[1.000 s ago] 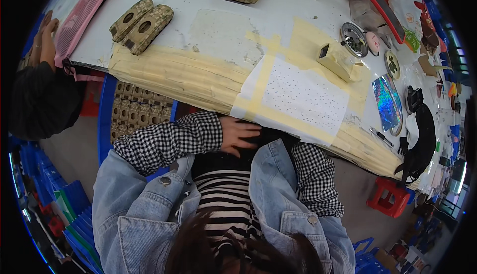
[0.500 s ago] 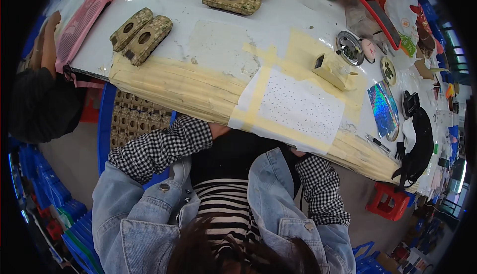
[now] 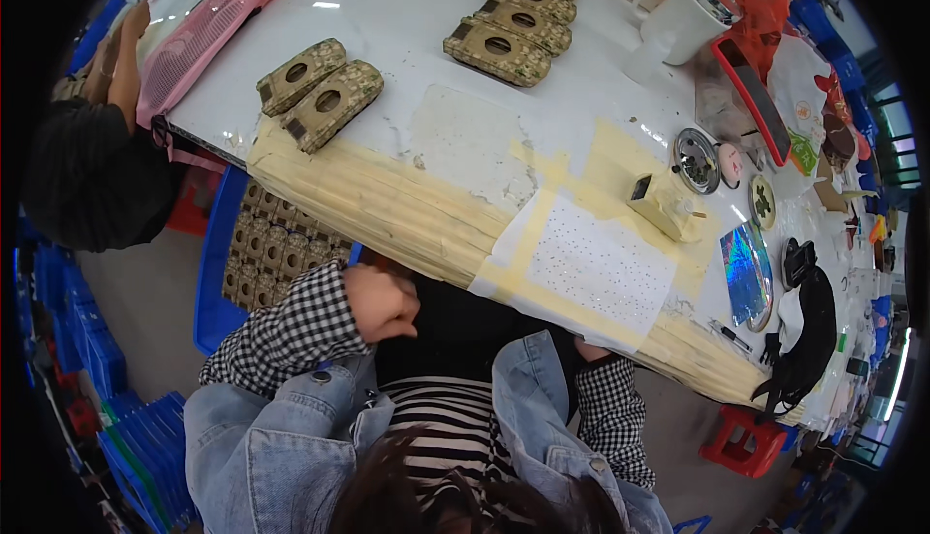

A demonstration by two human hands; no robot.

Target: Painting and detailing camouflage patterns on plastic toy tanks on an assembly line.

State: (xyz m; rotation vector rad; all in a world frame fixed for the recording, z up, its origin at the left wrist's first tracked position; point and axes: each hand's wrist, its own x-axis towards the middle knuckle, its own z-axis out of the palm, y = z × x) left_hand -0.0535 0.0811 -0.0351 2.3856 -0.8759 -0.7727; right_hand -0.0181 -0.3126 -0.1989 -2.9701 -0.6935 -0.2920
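Note:
My left hand [image 3: 381, 303] is over my lap, just below the table's front edge, its fingers curled closed. Whatever they may hold is hidden. Close to its left, a blue crate [image 3: 217, 316] holds rows of camouflage-patterned toy tank hulls [image 3: 254, 243]. My right hand [image 3: 590, 349] is mostly under the table edge, and its fingers are out of sight. Above it, a white sheet [image 3: 610, 272] dotted with tiny specks lies taped to the tabletop. Two camouflage tank hulls [image 3: 332, 106], each with a round hole, rest on the table at the left; several more [image 3: 498, 47] stand in a row farther back.
Yellowish tape covers the table's front edge [image 3: 363, 209]. A tape-wrapped block [image 3: 668, 206], a round metal dish [image 3: 697, 160], a red-edged phone [image 3: 751, 98] and a white mug [image 3: 678, 20] stand at the right. A pink basket [image 3: 208, 45] and another person's arm [image 3: 126, 69] are at the left.
My left hand has come out from under the table edge into view, its fingers curled. My right hand stays mostly hidden. The view has shifted, showing more of the table's far side.

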